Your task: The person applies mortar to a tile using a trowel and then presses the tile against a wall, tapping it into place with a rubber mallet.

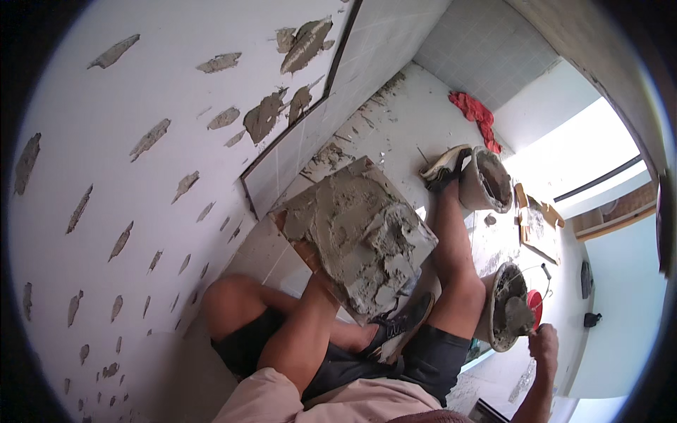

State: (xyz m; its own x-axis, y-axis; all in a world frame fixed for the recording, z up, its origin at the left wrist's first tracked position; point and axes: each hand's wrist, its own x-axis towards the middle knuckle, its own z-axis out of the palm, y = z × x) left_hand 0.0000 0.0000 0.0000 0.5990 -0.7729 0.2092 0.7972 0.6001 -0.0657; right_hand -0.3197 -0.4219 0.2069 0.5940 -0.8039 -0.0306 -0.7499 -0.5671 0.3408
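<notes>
A square tile point(305, 255), its upper face thickly coated in grey mortar point(345, 204), is tilted above my legs. My left hand point(321, 282) holds it from underneath at the near-left edge; the fingers are mostly hidden below it. The mortar is smooth at the left and heaped in rough lumps toward the right. On my right, a bucket point(485, 323) of wet mortar stands by my thigh. My right hand point(544, 343) is closed around a trowel's handle, and the trowel point(520, 315), loaded with mortar, is over the bucket's mouth.
A white wall point(176, 106) at left bears many mortar patches, beside a tiled section point(282, 173). Ahead stand another bucket point(474, 190) by my foot and a red cloth point(474, 109). Torn cardboard point(539, 225) and a red round object point(534, 307) lie right; rubble point(331, 155) lines the wall's base.
</notes>
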